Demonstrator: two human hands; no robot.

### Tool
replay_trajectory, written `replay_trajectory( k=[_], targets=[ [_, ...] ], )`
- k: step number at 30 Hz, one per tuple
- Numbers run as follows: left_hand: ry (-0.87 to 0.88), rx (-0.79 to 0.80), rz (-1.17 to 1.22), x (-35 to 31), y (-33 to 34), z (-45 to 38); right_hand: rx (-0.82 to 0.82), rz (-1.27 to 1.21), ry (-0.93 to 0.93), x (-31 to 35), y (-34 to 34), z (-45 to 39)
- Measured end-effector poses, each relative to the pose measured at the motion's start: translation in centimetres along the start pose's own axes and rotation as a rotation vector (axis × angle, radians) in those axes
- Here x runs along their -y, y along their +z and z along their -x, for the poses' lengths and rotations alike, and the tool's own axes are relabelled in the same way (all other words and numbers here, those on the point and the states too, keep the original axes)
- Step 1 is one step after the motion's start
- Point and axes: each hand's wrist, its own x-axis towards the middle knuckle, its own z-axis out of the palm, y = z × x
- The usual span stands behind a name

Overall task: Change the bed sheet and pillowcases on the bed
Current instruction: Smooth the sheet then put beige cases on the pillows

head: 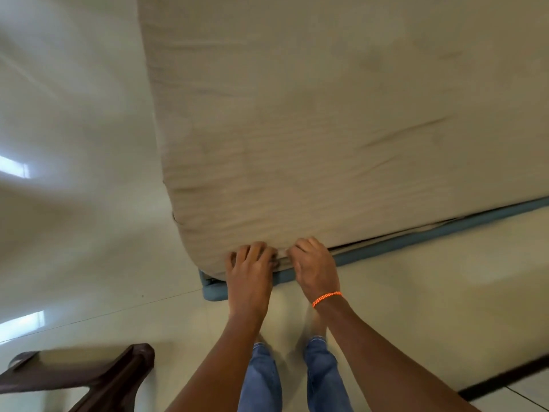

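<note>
Standing at the near corner of the bed, looking down. The sheet point(326, 129) is lying stretched over the mattress, running away from the hands and off to the right; its long near edge is following the blue bed frame point(416, 237) rightward and slightly up in the view.

Left hand point(251, 267) is sitting right at the rounded corner of the bed frame, fingers curled over the sheet's lower hem and apparently pinching it. Right hand point(315, 267) is just beside it, a little farther along the frame rail, fingers likewise bent onto the hem; an orange wrist band point(326, 299) is showing on that wrist. Both hands are touching the cloth, close together, neither one spread wide. Whether the fingertips are going under the mattress I cannot tell; the edge is blurred.

Judgement: the move in hand is working the sheet's corner at the frame, either freeing or tucking it, cannot tell which. The left hand is nearer the corner, so it should lead there. The bulk of the sheet is lying beyond the frame, away from the person.

A dark wooden piece of furniture point(98, 379) is standing on the pale floor point(416, 307), well apart from the frame, near left.
</note>
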Motion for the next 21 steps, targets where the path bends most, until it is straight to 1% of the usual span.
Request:
replay_trajectory(
  k=[4, 7, 12, 14, 17, 18, 21],
  targets=[
    [0.1, 0.015, 0.042, 0.1, -0.5, 0.2, 0.011, 0.028, -0.04, 0.5, -1.0, 1.4],
    [0.156, 0.028, 0.025, -0.2, -0.9, 1.1, 0.063, 0.043, -0.041, 1.0, -1.3, 2.2],
    [0.142, 0.135, -0.049, 0.6, 0.2, 2.4, 0.194, 0.035, 0.062, 1.0, -0.2, 2.9],
    [0.116, 0.157, -0.053, 0.7, 0.6, 3.1, 0.208, 0.037, 0.102, 1.2, 0.1, 2.7],
    [-0.039, 0.127, 0.016, 0.3, 1.1, 3.3, 0.209, 0.026, 0.12, 1.7, 0.7, 1.8],
    [-0.055, 0.118, 0.015, 0.1, 1.4, 3.4, 0.224, 0.044, 0.109, 1.7, 1.0, 1.5],
    [0.01, 0.056, -0.115, -0.1, 1.8, 4.3, 0.201, 0.07, 0.065, 1.4, 1.1, 1.3]
  ],
)
